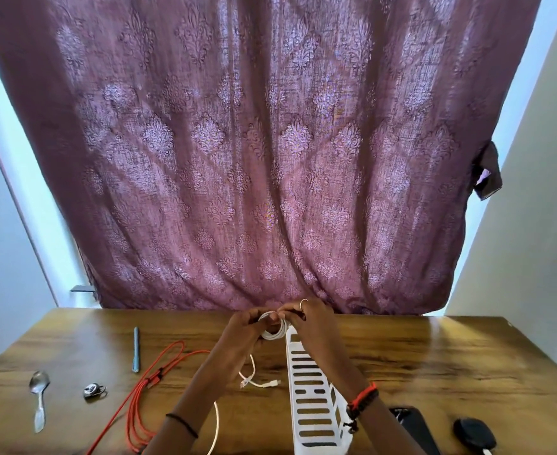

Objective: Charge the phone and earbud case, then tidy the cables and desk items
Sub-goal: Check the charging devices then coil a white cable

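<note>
Both hands are raised over the far middle of the wooden desk (434, 356) and hold a coiled white cable (275, 333) between them. My left hand (246, 326) grips the coil from the left, and my right hand (306, 318) pinches it from the right. The cable's loose end, with its plug (270, 383), trails down onto the desk. A red cable (145, 389) lies looped to the left. At the near right a black phone (415, 428) lies partly behind my right forearm, with a dark round case (474, 433) beside it.
A white slotted plastic basket (310, 402) stands under my right forearm. A blue pen (136, 349), a metal spoon (39, 399) and a small metal clip (94, 390) lie on the left of the desk. A purple patterned curtain (254, 159) hangs behind the desk.
</note>
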